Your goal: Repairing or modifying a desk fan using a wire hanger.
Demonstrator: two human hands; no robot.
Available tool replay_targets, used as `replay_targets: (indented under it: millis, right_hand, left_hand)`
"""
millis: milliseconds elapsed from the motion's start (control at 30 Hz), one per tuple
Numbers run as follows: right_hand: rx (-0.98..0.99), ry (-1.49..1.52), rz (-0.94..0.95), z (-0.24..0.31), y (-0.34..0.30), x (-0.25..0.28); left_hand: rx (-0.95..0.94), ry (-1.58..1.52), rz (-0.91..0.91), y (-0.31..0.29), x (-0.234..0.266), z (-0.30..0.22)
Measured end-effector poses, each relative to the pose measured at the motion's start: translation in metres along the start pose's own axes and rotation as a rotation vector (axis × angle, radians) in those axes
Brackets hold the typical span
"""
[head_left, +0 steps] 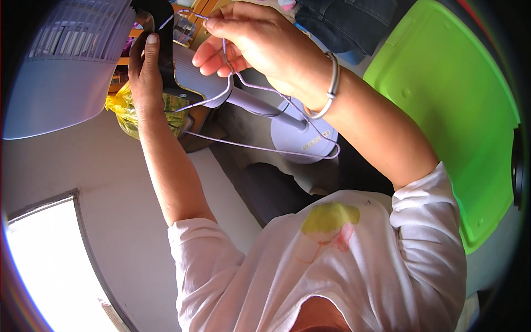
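Observation:
A thin purple cord (265,150) runs in a loose loop below my right hand (249,41), whose thumb and index finger pinch one stretch of it; the other fingers curl loosely. From that pinch, the cord arches left to a black piece (164,69). My left hand (148,77) is closed on this piece, thumb upright along its edge, the other fingers largely hidden. Behind the cord are the ribbed purple-grey body (194,69), pole (254,104) and round base (304,135) of what looks like a standing fan. Its slatted head (72,66) is beside my left hand.
A yellow bag (123,110) of packages sits behind my left wrist. The large green plastic lid (442,105) stands to the right, near dark folded cloth (343,25). At lower left is a bright framed opening (50,260) in a pale wall.

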State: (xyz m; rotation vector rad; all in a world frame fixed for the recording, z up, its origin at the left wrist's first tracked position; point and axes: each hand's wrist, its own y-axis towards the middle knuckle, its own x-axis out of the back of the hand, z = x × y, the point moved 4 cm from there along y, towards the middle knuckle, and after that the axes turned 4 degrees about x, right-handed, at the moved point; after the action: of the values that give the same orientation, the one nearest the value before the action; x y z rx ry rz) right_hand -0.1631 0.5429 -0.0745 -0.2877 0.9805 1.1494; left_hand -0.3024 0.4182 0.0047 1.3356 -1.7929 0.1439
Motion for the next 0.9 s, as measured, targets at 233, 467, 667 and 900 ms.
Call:
replay_targets:
  millis: [233, 467, 667, 900]
  right_hand:
    - [-0.191, 0.149, 0.075, -0.021, 0.053, 0.007]
    - [-0.181, 0.13, 0.07, -0.019, 0.076, 0.022]
    - [-0.183, 0.128, 0.098, -0.014, 0.089, 0.028]
    - [-0.123, 0.005, -0.046, 0.006, 0.072, 0.042]
  left_hand:
    - [-0.065, 0.127, 0.114, 0.017, -0.014, -0.01]
    - [-0.045, 0.084, 0.25, 0.024, -0.031, -0.021]
    - [-0.074, 0.018, 0.372, 0.038, -0.04, -0.023]
    - [-0.219, 0.118, 0.322, 0.055, -0.041, 0.002]
